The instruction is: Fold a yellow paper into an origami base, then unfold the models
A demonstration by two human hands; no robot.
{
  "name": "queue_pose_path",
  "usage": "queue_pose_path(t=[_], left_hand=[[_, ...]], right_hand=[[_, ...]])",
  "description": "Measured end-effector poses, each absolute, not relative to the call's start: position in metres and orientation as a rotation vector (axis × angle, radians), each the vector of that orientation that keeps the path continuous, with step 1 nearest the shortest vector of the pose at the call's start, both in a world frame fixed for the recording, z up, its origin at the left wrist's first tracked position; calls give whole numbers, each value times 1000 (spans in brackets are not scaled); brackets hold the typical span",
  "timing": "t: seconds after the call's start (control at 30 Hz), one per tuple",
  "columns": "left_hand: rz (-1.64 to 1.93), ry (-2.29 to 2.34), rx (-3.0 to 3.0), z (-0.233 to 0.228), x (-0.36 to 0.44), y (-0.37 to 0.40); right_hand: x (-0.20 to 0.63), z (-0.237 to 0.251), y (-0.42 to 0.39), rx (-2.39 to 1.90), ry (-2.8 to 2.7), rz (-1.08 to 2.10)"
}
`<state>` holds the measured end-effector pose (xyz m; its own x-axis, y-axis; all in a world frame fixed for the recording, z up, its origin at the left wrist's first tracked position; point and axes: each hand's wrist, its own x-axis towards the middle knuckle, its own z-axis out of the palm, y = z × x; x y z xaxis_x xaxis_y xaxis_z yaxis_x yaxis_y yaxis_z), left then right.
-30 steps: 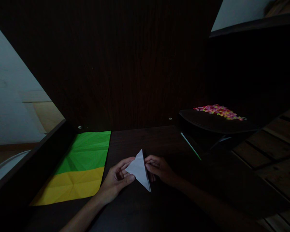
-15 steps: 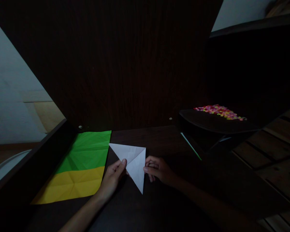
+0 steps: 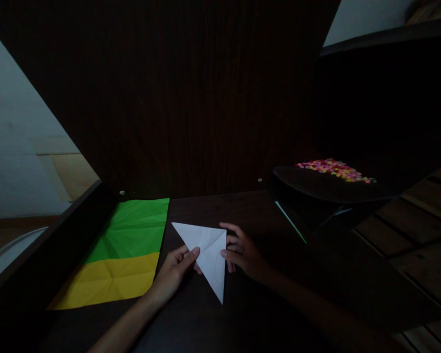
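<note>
A white sheet of paper folded into a triangle [image 3: 210, 250] is held over the dark wooden surface, a crease running from its upper right corner toward its long edge. My left hand [image 3: 176, 264] pinches that long edge, thumb on top and fingers beneath. At the right edge, my right hand [image 3: 242, 255] has its thumb on the paper and some fingers behind it; the index finger reaches along the top corner. Left of the paper lie a creased green sheet [image 3: 135, 228] and a yellow sheet [image 3: 110, 279], edge to edge or overlapping; I cannot tell which.
A thin pale green strip [image 3: 291, 222] lies right of my hands. Many small pink, red and yellow pieces [image 3: 334, 169] sit on a dark curved shelf [image 3: 316, 191]. A tall dark panel [image 3: 206, 98] rises behind, and a raised ledge [image 3: 59, 230] borders the left.
The folded paper has shifted slightly right and toward me with both hands. My right index finger has stretched up to the paper's upper right corner.
</note>
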<state>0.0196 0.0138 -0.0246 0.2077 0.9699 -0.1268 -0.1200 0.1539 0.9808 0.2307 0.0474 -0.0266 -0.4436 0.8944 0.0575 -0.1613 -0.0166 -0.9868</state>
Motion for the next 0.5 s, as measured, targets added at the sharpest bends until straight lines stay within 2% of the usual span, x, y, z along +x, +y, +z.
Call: queue_pose_path(t=[0.5], left_hand=[[1101,952,750,-18,27,15]], right_hand=[[231,-30,50,-823,-1434,1617]])
